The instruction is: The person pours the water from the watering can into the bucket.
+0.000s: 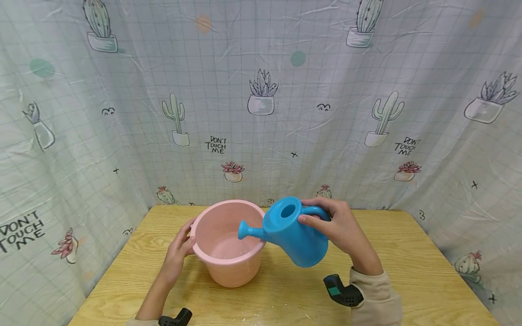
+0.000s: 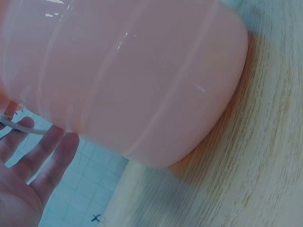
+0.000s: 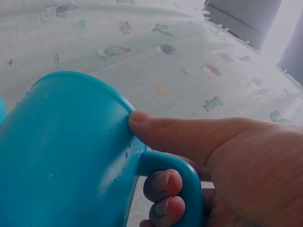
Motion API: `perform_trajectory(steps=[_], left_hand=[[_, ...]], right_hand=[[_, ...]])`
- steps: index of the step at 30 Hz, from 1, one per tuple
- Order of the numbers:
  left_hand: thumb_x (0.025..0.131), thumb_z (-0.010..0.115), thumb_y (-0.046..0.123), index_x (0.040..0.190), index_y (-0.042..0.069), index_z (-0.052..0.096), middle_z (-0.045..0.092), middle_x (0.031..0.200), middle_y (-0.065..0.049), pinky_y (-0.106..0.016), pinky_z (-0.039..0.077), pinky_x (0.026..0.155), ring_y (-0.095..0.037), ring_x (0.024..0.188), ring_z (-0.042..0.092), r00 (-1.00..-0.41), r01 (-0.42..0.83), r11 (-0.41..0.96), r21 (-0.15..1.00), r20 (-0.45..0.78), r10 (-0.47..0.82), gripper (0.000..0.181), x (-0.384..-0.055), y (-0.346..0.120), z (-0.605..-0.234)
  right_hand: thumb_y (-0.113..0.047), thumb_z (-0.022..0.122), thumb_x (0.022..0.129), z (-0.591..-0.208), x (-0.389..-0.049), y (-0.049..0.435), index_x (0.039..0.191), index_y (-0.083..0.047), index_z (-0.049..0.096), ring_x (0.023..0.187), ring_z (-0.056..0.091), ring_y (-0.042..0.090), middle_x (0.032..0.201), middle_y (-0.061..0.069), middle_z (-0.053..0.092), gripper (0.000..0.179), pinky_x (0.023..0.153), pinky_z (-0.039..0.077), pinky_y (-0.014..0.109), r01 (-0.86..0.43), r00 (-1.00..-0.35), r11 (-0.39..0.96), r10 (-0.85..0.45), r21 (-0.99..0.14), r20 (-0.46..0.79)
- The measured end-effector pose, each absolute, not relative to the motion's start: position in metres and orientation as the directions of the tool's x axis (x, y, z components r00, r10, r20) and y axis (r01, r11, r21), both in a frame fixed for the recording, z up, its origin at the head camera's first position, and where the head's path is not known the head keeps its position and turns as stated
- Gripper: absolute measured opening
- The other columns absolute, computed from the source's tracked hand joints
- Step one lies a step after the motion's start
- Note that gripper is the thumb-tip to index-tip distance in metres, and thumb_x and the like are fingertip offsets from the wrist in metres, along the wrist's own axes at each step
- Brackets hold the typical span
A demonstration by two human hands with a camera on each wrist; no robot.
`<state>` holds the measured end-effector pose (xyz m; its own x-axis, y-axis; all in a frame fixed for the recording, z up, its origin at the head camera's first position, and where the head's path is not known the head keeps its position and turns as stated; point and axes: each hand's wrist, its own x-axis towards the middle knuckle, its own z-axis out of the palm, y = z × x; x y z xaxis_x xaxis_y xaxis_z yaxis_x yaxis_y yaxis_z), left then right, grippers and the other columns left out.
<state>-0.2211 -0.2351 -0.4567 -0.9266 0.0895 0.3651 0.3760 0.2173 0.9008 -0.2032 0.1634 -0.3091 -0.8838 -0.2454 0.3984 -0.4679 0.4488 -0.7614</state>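
A pink bucket (image 1: pixel 232 271) stands on the table, its opening facing up. At its left rim my left hand (image 1: pixel 176 253) holds it, thumb by the rim. In the left wrist view, the fingers of that hand (image 2: pixel 38 165) touch the bucket's side (image 2: pixel 142 80) near a thin pale handle (image 2: pixel 28 128). My right hand (image 1: pixel 340 226) grips the handle of a blue watering can (image 1: pixel 302 240), which is held tilted with its spout (image 1: pixel 248 231) over the bucket. Seen from the right wrist, fingers curl through the can's handle (image 3: pixel 189 184) and the thumb presses its top edge. Droplets dot the can.
The wooden table (image 1: pixel 408 262) has small wet spots (image 1: pixel 285 317) near its front edge. A curtain (image 1: pixel 261 59) printed with cacti hangs around the back and sides. Each wrist wears a black device (image 1: pixel 342 292).
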Motion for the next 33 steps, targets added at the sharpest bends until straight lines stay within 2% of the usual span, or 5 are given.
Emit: perform_trajectory(steps=[4,11,26,33], left_hand=[[0.103,0.037,0.016,0.152,0.015,0.030,0.032,0.153,-0.015,-0.023,0.053,0.085,0.004,0.122,0.050,-0.928,0.373,0.217,0.902,0.362,0.090,0.050,-0.2211,-0.2352,-0.4567],[0.103,0.036,0.015,0.153,0.014,0.028,0.030,0.153,-0.020,-0.023,0.053,0.085,0.004,0.123,0.049,-0.920,0.392,0.213,0.895,0.376,0.114,0.050,-0.2209,-0.2351,-0.4548],[0.103,0.038,0.017,0.151,0.019,0.032,0.032,0.154,-0.012,-0.022,0.053,0.085,0.003,0.122,0.050,-0.935,0.354,0.207,0.912,0.346,0.077,0.049,-0.2223,-0.2335,-0.4550],[0.103,0.036,0.016,0.153,0.014,0.028,0.030,0.153,-0.020,-0.021,0.053,0.085,0.003,0.123,0.049,-0.918,0.397,0.215,0.892,0.380,0.115,0.050,-0.2219,-0.2351,-0.4549]], right_hand=[[-0.021,0.072,0.087,-0.3092,-0.2028,0.1635,0.121,-0.009,0.067,0.104,0.067,0.033,0.115,0.015,0.069,0.036,0.085,0.053,0.055,-0.467,-0.884,0.448,-0.247,-0.762,0.397],[-0.021,0.073,0.087,-0.3088,-0.2026,0.1635,0.120,-0.009,0.068,0.103,0.067,0.032,0.115,0.014,0.069,0.036,0.085,0.053,0.054,-0.464,-0.886,0.449,-0.244,-0.763,0.395],[-0.021,0.072,0.087,-0.3083,-0.2026,0.1644,0.121,-0.010,0.068,0.104,0.067,0.032,0.116,0.014,0.069,0.036,0.085,0.053,0.054,-0.466,-0.885,0.458,-0.241,-0.757,0.399],[-0.021,0.072,0.087,-0.3089,-0.2023,0.1648,0.121,-0.010,0.067,0.104,0.066,0.033,0.117,0.015,0.069,0.036,0.085,0.053,0.054,-0.456,-0.890,0.452,-0.244,-0.766,0.386]])
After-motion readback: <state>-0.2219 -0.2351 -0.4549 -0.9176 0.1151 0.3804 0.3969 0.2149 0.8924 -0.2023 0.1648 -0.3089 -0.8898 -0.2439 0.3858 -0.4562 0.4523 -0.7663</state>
